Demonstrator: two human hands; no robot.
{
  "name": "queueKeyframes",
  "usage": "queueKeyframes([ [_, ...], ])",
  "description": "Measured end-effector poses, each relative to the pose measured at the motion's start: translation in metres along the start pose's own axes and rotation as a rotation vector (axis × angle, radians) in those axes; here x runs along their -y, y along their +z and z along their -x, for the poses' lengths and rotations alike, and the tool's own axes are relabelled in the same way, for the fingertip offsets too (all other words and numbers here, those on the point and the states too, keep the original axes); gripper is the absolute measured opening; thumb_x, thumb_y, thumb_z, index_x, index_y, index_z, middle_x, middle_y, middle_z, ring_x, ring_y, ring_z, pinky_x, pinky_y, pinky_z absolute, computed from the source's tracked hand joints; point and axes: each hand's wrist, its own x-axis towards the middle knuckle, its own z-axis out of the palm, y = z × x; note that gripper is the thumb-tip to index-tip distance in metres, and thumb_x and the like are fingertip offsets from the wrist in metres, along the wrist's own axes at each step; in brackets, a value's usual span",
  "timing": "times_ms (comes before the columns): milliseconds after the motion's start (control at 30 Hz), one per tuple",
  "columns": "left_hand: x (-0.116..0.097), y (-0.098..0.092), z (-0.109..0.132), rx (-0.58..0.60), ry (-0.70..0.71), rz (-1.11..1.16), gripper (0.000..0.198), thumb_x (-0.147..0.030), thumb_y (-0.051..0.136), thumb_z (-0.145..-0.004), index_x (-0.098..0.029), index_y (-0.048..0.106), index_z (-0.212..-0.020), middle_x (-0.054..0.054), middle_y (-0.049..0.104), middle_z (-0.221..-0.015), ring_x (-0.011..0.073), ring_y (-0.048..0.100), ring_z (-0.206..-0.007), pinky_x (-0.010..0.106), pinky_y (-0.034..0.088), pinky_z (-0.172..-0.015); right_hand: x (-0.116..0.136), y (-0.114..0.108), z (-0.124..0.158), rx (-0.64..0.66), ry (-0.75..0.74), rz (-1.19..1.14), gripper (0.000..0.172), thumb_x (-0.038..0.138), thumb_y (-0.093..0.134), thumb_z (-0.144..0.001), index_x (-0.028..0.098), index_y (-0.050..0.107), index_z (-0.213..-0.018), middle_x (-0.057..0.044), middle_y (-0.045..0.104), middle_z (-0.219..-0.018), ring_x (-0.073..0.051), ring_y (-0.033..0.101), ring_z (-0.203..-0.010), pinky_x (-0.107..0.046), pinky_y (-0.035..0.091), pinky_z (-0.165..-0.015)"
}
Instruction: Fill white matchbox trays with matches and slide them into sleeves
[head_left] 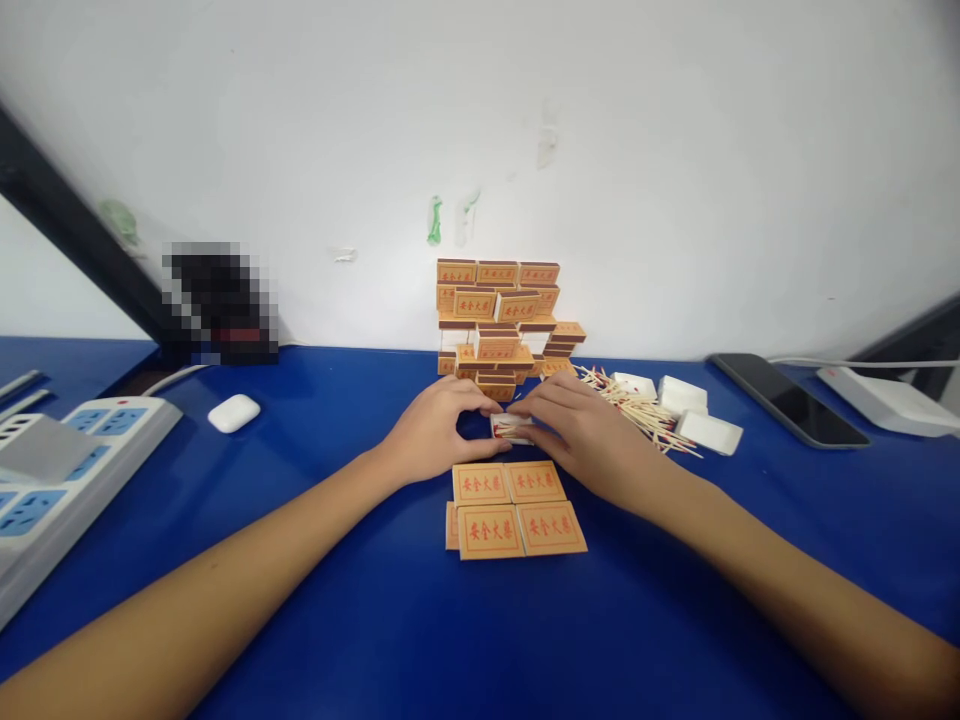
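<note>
Centrally, the left hand (435,428) is curving thumb and fingers about the left end of a white matchbox tray (522,440), gripping it by its near and far sides. The right hand (585,432) is bending over the tray's right end, fingertips at the matches inside; whether it is pinching one, the view is too small to tell.

Handling note: good work here is probably depending on light pressure, so that the thin walls are not bowing, and on fingertips keeping the sticks parallel and below the rim.

Toward the wearer: four printed matchboxes (491,532) are lying flat in two rows, another (451,527) partly showing at their left edge.

Beyond the hands: a tiered matchbox structure (496,305) is standing just before the white wall (675,150).

Right: loose matchsticks (637,408) are sprawling beside three white trays (714,433); farther out, a dark smartphone (787,398) and a white cabled device (892,402) are resting.

Left: a white earbud case (234,413) is lying near a power strip (112,440) with blue sockets.

Underneath: a blue tabletop (360,620) is supporting everything.
</note>
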Motion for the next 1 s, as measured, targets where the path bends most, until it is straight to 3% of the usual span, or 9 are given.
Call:
queueKeyframes([
  [100, 0.0, -0.001, 0.0, 0.002, -0.011, -0.004, 0.032, -0.043, 0.086, -0.086, -0.022, 0.078, -0.108, 0.005, 0.076, -0.101, 0.0243, 0.067, -0.098, 0.041, 0.051, -0.089, -0.005, -0.01, 0.004, -0.031, 0.052, -0.05, 0.016, 0.024, 0.06, -0.104, 0.02, 0.073, -0.113, -0.011, 0.075, -0.104, -0.029, 0.062, -0.101, -0.046, 0.051, -0.09],
  [267, -0.001, -0.001, 0.001, 0.011, -0.015, -0.006, 0.033, -0.042, 0.087, -0.085, -0.021, 0.078, -0.109, 0.005, 0.076, -0.102, 0.025, 0.067, -0.098, 0.041, 0.052, -0.088, -0.009, -0.022, 0.01, -0.018, 0.19, -0.106, 0.01, 0.026, 0.062, -0.101, 0.024, 0.072, -0.1, -0.008, 0.073, -0.098, -0.028, 0.061, -0.098, -0.044, 0.05, -0.085],
  [467, 0.0, 0.0, 0.001, 0.002, -0.011, 0.0, 0.031, -0.043, 0.087, -0.085, -0.023, 0.078, -0.108, 0.005, 0.077, -0.102, 0.0245, 0.067, -0.097, 0.04, 0.052, -0.087, -0.004, -0.02, 0.011, 0.049, 0.275, -0.151, 0.006, 0.028, 0.067, -0.094, 0.025, 0.071, -0.095, -0.006, 0.072, -0.094, -0.026, 0.064, -0.092, -0.046, 0.049, -0.088],
  [633, 0.001, 0.0, 0.001, 0.005, -0.011, -0.009, 0.033, -0.044, 0.087, -0.085, -0.022, 0.078, -0.109, 0.005, 0.076, -0.102, 0.025, 0.067, -0.099, 0.041, 0.052, -0.089, -0.004, -0.018, 0.009, 0.09, 0.364, -0.213, 0.01, 0.028, 0.066, -0.094, 0.025, 0.073, -0.088, -0.004, 0.072, -0.09, -0.023, 0.063, -0.086, -0.041, 0.049, -0.082],
  [800, 0.0, -0.001, 0.001, 0.007, -0.01, -0.005, 0.034, -0.043, 0.087, -0.085, -0.021, 0.078, -0.109, 0.005, 0.076, -0.101, 0.0239, 0.068, -0.096, 0.039, 0.051, -0.086, -0.007, -0.021, 0.011, 0.077, 0.39, -0.229, 0.009, 0.029, 0.066, -0.093, 0.025, 0.072, -0.086, -0.003, 0.072, -0.089, -0.022, 0.061, -0.084, -0.038, 0.047, -0.076],
  [1000, 0.002, -0.001, 0.001, 0.001, -0.003, -0.004, 0.034, -0.044, 0.086, -0.086, -0.022, 0.078, -0.109, 0.005, 0.076, -0.101, 0.0242, 0.067, -0.097, 0.039, 0.051, -0.086, -0.007, -0.043, 0.009, 0.008, 0.34, -0.148, 0.004, 0.027, 0.066, -0.09, 0.027, 0.068, -0.087, -0.003, 0.07, -0.088, -0.024, 0.061, -0.084, -0.038, 0.047, -0.072],
])
